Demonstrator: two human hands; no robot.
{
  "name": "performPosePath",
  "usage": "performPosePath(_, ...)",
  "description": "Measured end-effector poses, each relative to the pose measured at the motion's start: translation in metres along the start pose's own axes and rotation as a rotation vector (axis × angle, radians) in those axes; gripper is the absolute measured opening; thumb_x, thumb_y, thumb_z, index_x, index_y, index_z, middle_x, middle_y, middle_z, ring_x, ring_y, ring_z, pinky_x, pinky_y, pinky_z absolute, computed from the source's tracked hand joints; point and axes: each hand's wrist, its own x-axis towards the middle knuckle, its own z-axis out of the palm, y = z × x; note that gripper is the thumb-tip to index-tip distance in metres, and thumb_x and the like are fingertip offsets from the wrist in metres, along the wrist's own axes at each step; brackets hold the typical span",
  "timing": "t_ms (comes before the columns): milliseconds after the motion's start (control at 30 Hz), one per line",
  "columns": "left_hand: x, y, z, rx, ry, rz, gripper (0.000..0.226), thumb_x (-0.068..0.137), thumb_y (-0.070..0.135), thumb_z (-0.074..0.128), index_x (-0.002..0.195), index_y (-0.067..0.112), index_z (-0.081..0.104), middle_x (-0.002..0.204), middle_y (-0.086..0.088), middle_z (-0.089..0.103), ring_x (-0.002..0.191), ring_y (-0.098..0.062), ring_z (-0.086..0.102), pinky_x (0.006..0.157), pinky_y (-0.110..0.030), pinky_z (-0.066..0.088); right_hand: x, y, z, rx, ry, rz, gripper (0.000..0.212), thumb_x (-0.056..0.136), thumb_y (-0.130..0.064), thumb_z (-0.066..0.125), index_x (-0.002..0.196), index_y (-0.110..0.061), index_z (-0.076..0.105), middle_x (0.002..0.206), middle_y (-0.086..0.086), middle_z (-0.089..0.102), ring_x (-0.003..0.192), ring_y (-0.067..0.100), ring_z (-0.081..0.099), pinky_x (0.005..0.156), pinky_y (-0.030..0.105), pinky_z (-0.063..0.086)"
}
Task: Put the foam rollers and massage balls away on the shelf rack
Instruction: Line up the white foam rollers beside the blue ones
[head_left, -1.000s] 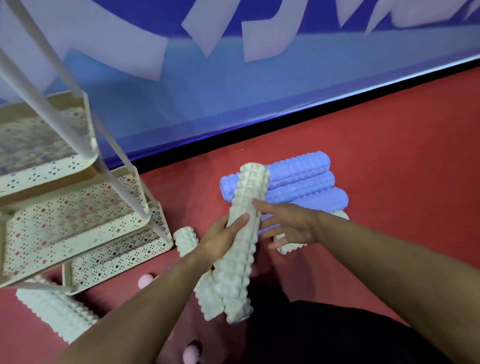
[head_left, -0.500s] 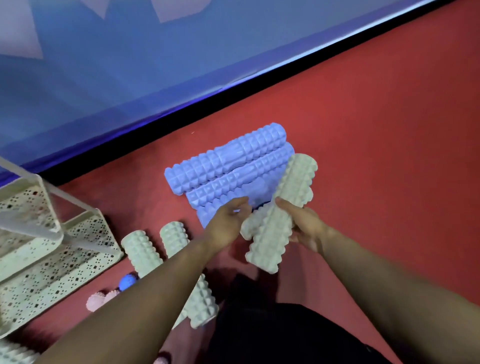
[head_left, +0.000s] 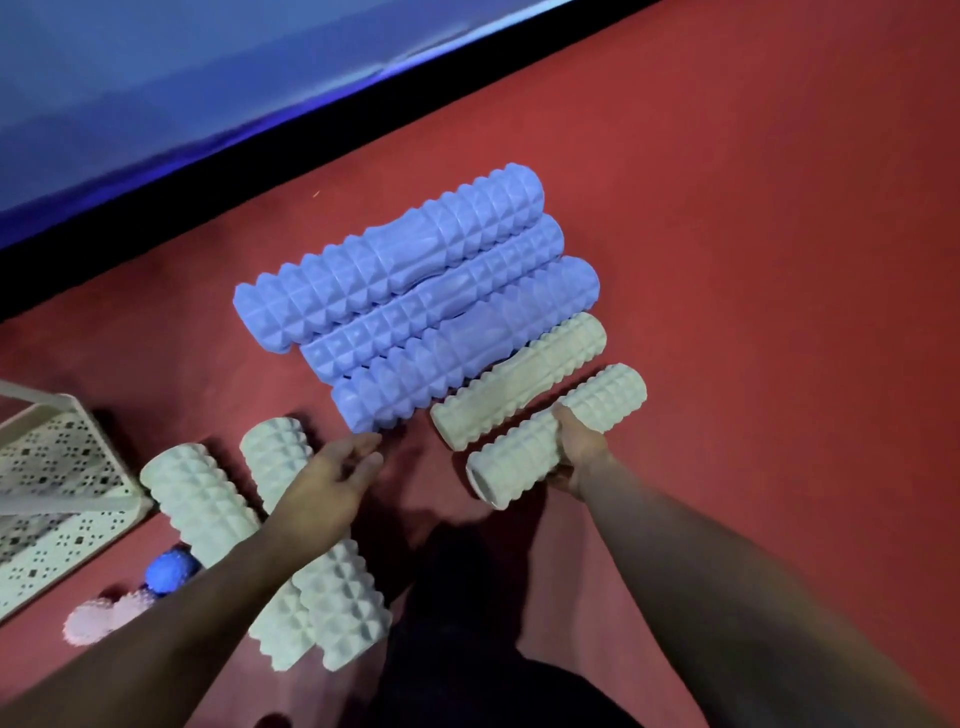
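Note:
My right hand (head_left: 577, 447) grips a cream knobbly foam roller (head_left: 524, 452) lying low over the red floor, beside another cream roller (head_left: 519, 382). Three blue foam rollers (head_left: 415, 275) lie side by side just beyond. My left hand (head_left: 332, 480) hovers with relaxed fingers and holds nothing, near the end of the nearest blue roller. Under my left arm lie pale mint rollers (head_left: 200, 501), partly hidden. A blue spiky ball (head_left: 169, 571) and a pink spiky ball (head_left: 91, 621) sit at lower left. The cream perforated shelf rack (head_left: 47, 483) shows at the left edge.
A blue wall panel with a black base strip (head_left: 311, 130) runs diagonally behind the rollers. Red floor (head_left: 753, 260) stretches to the right. My dark-clothed legs (head_left: 493, 675) fill the bottom middle.
My left hand has let go of the cream roller and pulled back left. My right hand has lowered that roller beside the other cream one. The view has swung right, leaving the rack at the edge.

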Motion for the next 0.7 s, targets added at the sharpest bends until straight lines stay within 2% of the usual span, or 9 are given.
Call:
performPosePath(67,0.001,-0.011,-0.004,0.011,0.011,-0.011,0.025,0.098,0.033,0.063,0.121,0.024,0.067,0.121,0.003,0.068,0.112,-0.013,0.063,0.106,-0.032,0.043,0.008,0.007,0.009,-0.002,0.035,-0.025,0.074,0.071,-0.051,0.084,0.122,-0.004,0.060,0.104,0.013,0.073,0.083,0.034,0.075,0.068,0.054,0.063)
performPosePath(167,-0.002,-0.018,-0.007,0.014,0.049,-0.038,0.020,0.100,0.021,0.061,0.119,0.021,0.066,0.116,0.003,0.068,0.102,-0.007,0.062,0.098,-0.025,0.041,0.015,0.014,0.019,-0.005,0.030,-0.054,0.077,0.073,-0.046,0.086,0.128,-0.002,0.056,0.104,0.015,0.067,0.081,0.029,0.070,0.052,0.040,0.060)
performPosePath(267,-0.006,-0.025,-0.006,0.037,0.086,-0.076,0.023,0.100,0.020,0.060,0.122,0.018,0.065,0.114,0.004,0.067,0.104,-0.012,0.061,0.094,-0.026,0.040,0.019,0.016,0.022,-0.048,0.029,-0.073,0.070,0.079,-0.040,0.082,0.130,0.001,0.057,0.100,0.012,0.065,0.082,0.027,0.069,0.048,0.031,0.056)
performPosePath(333,-0.009,-0.031,-0.007,0.041,0.092,-0.111,0.028,0.099,0.023,0.061,0.126,0.017,0.064,0.119,0.003,0.066,0.107,-0.015,0.062,0.096,-0.030,0.043,0.017,0.017,0.023,-0.096,0.044,-0.098,0.063,0.082,-0.038,0.080,0.126,0.002,0.059,0.102,0.012,0.068,0.086,0.026,0.070,0.056,0.032,0.058)
performPosePath(433,-0.015,-0.036,-0.009,0.026,0.122,-0.155,0.034,0.099,0.025,0.061,0.132,0.015,0.061,0.120,0.001,0.065,0.105,-0.015,0.063,0.098,-0.033,0.046,0.003,0.017,0.025,-0.176,0.109,-0.130,0.054,0.082,-0.040,0.077,0.115,0.002,0.065,0.108,0.015,0.072,0.092,0.030,0.070,0.081,0.042,0.059)
performPosePath(500,-0.020,-0.039,-0.011,-0.016,0.162,-0.168,0.035,0.098,0.027,0.062,0.131,0.015,0.061,0.113,0.002,0.068,0.098,-0.012,0.066,0.093,-0.032,0.049,-0.015,0.017,0.031,-0.358,0.281,-0.231,0.065,0.076,-0.046,0.075,0.122,-0.002,0.062,0.119,0.012,0.067,0.111,0.033,0.063,0.096,0.044,0.051)
performPosePath(567,-0.024,-0.048,-0.015,-0.018,0.227,-0.172,0.031,0.095,0.038,0.063,0.123,0.025,0.063,0.117,0.002,0.067,0.101,-0.013,0.066,0.095,-0.037,0.053,-0.043,0.021,0.043,-0.540,0.401,-0.470,0.064,0.083,-0.040,0.072,0.134,-0.007,0.053,0.133,0.011,0.055,0.126,0.032,0.049,0.109,0.043,0.038)
performPosePath(633,-0.031,-0.056,-0.019,-0.021,0.306,-0.200,0.031,0.090,0.047,0.064,0.115,0.028,0.063,0.118,0.000,0.065,0.100,-0.015,0.066,0.089,-0.042,0.056,-0.069,0.034,0.061,-0.559,0.262,-0.700,0.053,0.088,-0.035,0.070,0.133,-0.013,0.053,0.130,0.005,0.053,0.122,0.023,0.048,0.108,0.038,0.039)
performPosePath(700,-0.040,-0.060,-0.025,-0.045,0.362,-0.244,0.035,0.091,0.043,0.066,0.119,0.022,0.063,0.113,-0.003,0.066,0.091,-0.015,0.067,0.075,-0.039,0.057,-0.083,0.054,0.083,-0.601,0.028,-0.771,0.044,0.088,-0.036,0.072,0.125,-0.017,0.057,0.120,-0.001,0.059,0.108,0.015,0.056,0.099,0.034,0.047)
